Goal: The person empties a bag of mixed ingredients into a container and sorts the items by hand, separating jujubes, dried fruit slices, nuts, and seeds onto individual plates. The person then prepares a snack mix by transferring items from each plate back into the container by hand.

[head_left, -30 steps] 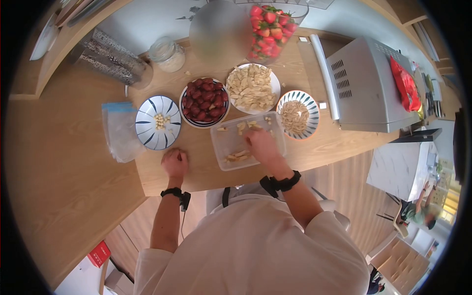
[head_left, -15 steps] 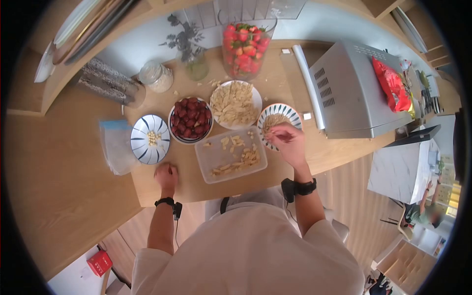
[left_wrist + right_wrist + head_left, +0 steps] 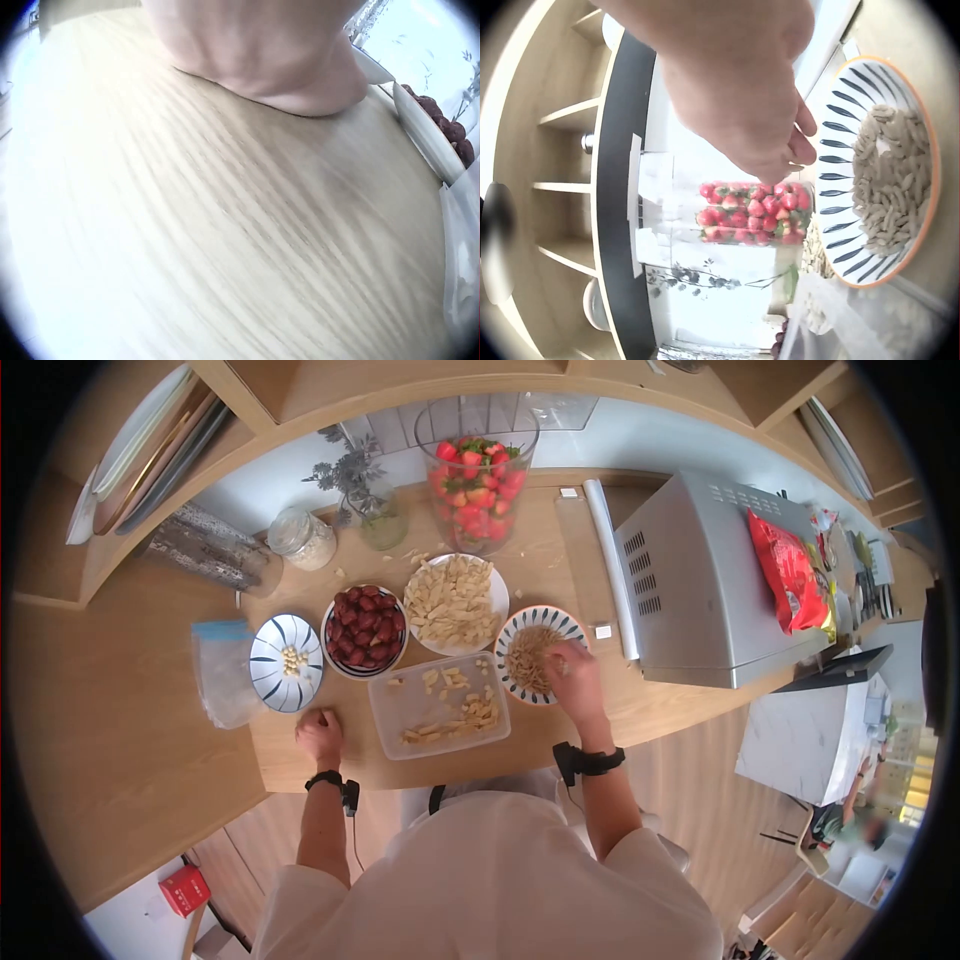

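The orange-rimmed bowl (image 3: 540,616), holding pale slivers (image 3: 528,660), sits towards the right part of the bench (image 3: 340,768), back from the front edge. The right hand (image 3: 578,678) is over its near side, wrist bent down and fingers curled inward; I cannot tell whether the grip has hold of any slivers.

Just beside the bowl, nearer the front edge, one clear plastic box (image 3: 388,710) holds scattered pale slices. Behind the box stand two dishes: a white plate (image 3: 498,600) heaped with pale slices and a bowl of red dates (image 3: 362,625). One blue-striped plate (image 3: 268,670) bears a small cluster of pale kernels. In all, four dishes and one box.

The left hand (image 3: 320,735) rests on its side near the front-left corner, its grip loosely curled, nothing visible in it.

Along the back edge stand one jar (image 3: 302,540), one vase (image 3: 382,528) and one clear vessel of strawberries (image 3: 475,490).
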The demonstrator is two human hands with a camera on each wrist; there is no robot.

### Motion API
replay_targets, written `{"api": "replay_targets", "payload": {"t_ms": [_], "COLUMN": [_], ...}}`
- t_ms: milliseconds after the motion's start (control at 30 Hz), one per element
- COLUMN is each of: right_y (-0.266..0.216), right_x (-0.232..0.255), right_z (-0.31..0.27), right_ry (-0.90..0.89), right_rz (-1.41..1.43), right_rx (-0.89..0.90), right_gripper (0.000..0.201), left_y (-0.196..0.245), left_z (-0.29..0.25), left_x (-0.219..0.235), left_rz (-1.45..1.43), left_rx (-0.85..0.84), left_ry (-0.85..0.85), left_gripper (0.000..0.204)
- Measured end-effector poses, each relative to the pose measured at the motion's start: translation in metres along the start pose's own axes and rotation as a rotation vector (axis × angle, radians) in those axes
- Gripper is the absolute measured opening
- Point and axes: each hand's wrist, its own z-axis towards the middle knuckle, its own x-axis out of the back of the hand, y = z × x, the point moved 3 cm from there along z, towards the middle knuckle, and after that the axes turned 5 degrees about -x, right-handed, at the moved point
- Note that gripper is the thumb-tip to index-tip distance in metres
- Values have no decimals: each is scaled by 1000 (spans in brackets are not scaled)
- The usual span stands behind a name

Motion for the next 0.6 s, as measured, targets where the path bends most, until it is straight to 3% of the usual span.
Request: {"api": "replay_targets", "payload": {"t_ms": [67, 167, 267, 400, 467, 600], "right_y": [8, 7, 2, 8, 10, 11], "right_x": [-15, -25, -32, -38, -40, -35], "right_z": [-1, -5, 3, 7, 11, 13], "right_ry": [-219, -251, -217, -190, -370, -331], "right_rz": [-311, -485, -472, -526, -493, -459], "right_rx": [-20, -85, -186, -189, -261, -275], "right_gripper": [26, 43, 52, 46, 41, 35], "left_y": [-2, -3, 2, 4, 4, 3], "left_z": [-3, -2, 0, 1, 1, 0], "left_x": [-1, 0, 4, 7, 6, 7], "left_rz": [15, 31, 19, -1, -3, 22], "left_rx": [16, -5, 4, 23, 20, 27], "left_ry": [2, -17, -29, -22, -18, -24], "left_gripper": [27, 25, 23, 22, 22, 22]}}
